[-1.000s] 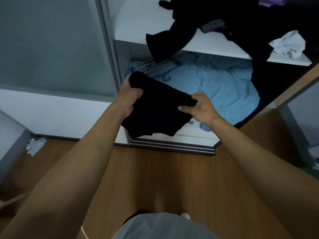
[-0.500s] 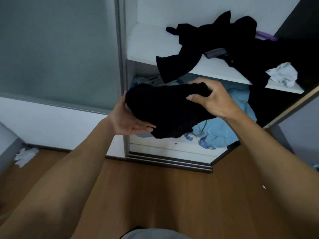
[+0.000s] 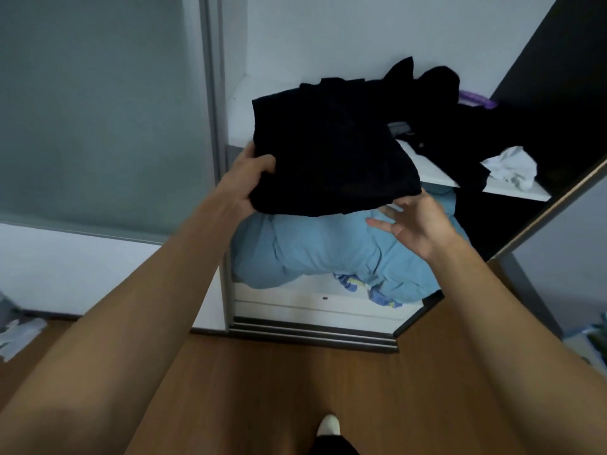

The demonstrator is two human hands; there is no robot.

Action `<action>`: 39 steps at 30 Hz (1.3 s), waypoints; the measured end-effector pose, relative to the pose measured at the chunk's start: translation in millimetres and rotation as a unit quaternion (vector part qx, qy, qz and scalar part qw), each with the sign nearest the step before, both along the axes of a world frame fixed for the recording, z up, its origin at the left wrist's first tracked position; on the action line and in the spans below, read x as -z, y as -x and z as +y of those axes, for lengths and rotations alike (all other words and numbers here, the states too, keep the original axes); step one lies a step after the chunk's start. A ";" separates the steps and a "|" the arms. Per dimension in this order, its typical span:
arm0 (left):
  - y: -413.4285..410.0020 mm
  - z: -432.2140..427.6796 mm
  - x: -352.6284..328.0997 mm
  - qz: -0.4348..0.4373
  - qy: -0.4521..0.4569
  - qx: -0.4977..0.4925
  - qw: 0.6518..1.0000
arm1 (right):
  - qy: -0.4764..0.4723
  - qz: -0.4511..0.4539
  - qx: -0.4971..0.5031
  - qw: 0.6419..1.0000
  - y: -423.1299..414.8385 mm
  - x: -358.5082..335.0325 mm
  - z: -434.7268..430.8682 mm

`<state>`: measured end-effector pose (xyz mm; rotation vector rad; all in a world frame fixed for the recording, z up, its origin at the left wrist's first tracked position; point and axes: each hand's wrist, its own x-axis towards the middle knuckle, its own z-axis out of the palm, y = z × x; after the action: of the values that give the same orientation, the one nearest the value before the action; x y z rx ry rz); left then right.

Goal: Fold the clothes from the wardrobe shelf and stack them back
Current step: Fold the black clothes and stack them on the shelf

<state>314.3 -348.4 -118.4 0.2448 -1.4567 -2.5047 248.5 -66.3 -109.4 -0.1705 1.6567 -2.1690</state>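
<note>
**Two hands at the wardrobe shelf**

Folded black garment [image 3: 331, 152] lies flat over the front left of the white shelf [image 3: 239, 126], its near edge overhanging, its long axis apparently running away toward the back wall. Left hand [image 3: 253, 178] grips the near left corner, fingers clamped. Right hand [image 3: 417, 221] sits just below the near right corner, fingers spread apart. Unfolded black clothes [image 3: 460, 126] lie to the right.

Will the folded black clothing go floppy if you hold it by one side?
Probably floppy: the folded black clothing droops around the left hand gripping its edge. It seems light, since that one grip mostly carries it. The folds could fall open, so the open right hand beneath looks useful.
</note>
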 end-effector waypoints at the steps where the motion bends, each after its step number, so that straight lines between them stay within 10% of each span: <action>1: 6.3 -4.7 -6.4 0.008 0.020 -0.017 1.000 | 0.053 -0.071 -0.021 0.996 10.7 -1.9 -1.3; 4: 26.6 -24.3 -26.0 0.041 0.064 -0.032 0.997 | 0.165 -0.154 -0.080 0.971 46.0 -24.5 -18.4; 15: 136.7 -97.4 -112.6 0.088 0.128 -0.131 0.979 | 0.115 0.151 -0.077 0.979 194.6 -114.9 -161.7; 25: 283.8 -142.1 -40.9 -0.323 0.270 -0.231 0.877 | -0.110 -0.060 -0.019 0.992 341.4 5.3 -234.3; 30: 301.1 -174.8 -6.3 -0.373 0.265 -0.291 0.840 | -0.105 -0.090 -0.044 0.989 351.9 14.2 -237.2; 35: 324.7 -169.4 -0.7 -0.320 0.156 -0.140 0.924 | -0.050 -0.078 -0.020 0.996 316.2 19.4 -284.7; 39: 330.7 -177.4 -12.0 -0.382 0.326 -0.231 0.833 | -0.098 -0.034 -0.054 0.993 316.9 20.6 -284.8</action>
<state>-16.4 -525.8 -106.4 1.3734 -2.0867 -1.4283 -68.4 -351.0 -130.1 -0.1248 1.7667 -1.8979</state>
